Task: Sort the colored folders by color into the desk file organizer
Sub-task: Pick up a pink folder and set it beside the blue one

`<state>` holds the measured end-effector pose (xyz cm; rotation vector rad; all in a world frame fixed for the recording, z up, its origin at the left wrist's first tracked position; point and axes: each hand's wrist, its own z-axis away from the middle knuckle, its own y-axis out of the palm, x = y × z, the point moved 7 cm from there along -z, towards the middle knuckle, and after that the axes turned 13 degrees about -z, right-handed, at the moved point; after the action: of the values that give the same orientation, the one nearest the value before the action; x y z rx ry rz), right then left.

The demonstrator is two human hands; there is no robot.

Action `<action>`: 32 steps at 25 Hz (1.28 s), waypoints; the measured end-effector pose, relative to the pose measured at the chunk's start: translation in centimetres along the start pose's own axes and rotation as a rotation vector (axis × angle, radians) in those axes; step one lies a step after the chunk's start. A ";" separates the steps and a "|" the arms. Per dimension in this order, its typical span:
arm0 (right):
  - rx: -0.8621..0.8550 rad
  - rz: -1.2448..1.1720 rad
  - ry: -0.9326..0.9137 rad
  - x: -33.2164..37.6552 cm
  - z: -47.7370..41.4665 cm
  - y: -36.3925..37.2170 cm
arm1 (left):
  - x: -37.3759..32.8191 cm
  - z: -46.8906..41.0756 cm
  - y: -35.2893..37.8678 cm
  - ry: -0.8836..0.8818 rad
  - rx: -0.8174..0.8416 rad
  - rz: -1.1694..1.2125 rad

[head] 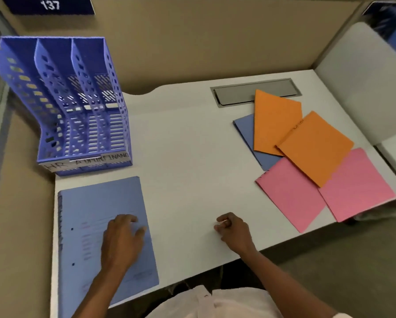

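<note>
A: From the head camera, where do things stand?

B: The left hand (121, 237) lies flat and open on a blue folder (105, 237) at the near left of the desk (181, 145), pressing it, not pinching it. The right hand (232, 228) rests loosely curled on the bare desk, holding nothing. The blue file organizer (77, 106) stands at the far left, just beyond that folder, its three slots seemingly empty.

A: And the rest?

B: On the right, a fanned pile: two orange folders (314, 145), two pink folders (291, 193) and a second blue folder (245, 129) mostly buried under them.

A: What could go wrong?

B: The near pink one overhangs the desk edge; tugging the orange above it could drag it off. Pulling the buried blue would scatter the pile. The slot labels (87, 162) are blurred, so I'd judge a wrong slot likely
</note>
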<state>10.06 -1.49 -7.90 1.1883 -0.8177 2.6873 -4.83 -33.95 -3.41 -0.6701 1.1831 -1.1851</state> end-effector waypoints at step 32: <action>-0.238 0.521 -0.058 -11.3 -15.8 -36.5 | -44.9 -8.0 19.9 0.050 0.337 -0.134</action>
<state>18.04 39.11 -8.76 1.1240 -1.5994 2.8197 -2.89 15.51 -8.39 -0.4711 0.9590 -1.4800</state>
